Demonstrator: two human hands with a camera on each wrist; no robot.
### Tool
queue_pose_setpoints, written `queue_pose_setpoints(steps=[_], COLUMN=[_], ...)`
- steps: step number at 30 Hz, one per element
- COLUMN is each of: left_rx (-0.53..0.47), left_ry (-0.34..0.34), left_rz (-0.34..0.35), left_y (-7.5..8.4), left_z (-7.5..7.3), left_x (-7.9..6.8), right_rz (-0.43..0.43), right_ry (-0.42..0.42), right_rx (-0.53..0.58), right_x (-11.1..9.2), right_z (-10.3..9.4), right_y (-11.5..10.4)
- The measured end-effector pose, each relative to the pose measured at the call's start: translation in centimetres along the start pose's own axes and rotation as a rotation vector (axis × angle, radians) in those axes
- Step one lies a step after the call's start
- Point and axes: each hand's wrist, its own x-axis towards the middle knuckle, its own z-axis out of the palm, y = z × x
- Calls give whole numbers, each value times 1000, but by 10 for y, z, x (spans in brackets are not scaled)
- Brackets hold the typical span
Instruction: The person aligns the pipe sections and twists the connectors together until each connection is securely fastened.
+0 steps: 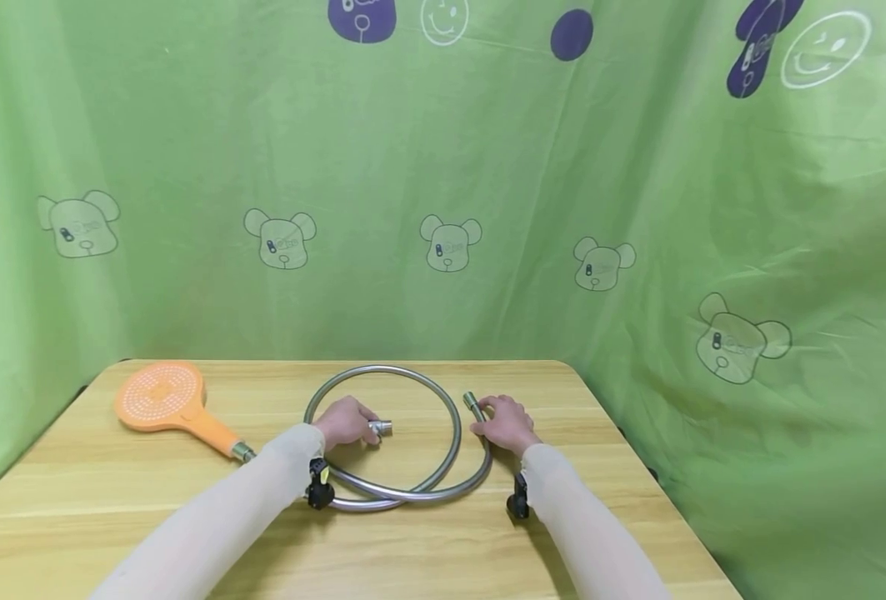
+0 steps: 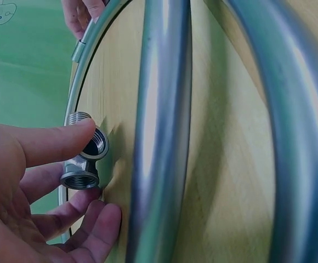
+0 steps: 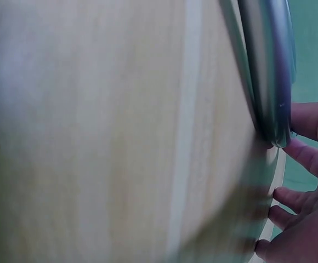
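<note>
My left hand holds a small threaded metal tee fitting inside the hose loop, thumb across it and fingers beneath. One threaded end points right in the head view. The silvery shower hose lies coiled on the table, passing under my left forearm. At its right-hand end, my right hand pinches the hose just below the end nut; thumb and index finger meet around it in the right wrist view. An orange shower head lies at the left, with a metal connector at its handle.
The wooden table has its far edge close behind the hose loop. A green curtain with printed bear heads hangs behind and to the right. Each wrist carries a small black camera.
</note>
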Motion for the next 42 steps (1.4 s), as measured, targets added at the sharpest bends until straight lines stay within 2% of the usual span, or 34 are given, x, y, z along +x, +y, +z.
queue_pose_setpoints(steps=[8,24,33,42], left_rx=[-22,-9,-9,-2], left_ry=[4,24,30,44], left_rz=[-5,6,31,28], left_y=[-2,-3,-2,-2], left_z=[0,-4,-8,-10], left_x=[3,5,3,1], right_rz=[12,53,-5,33], right_ry=[29,24,22,-32], right_rx=[-23,-19,190,388], right_x=[2,0,4,8], right_z=[1,0,0,-2], right_y=[-1,-13,-11,-11])
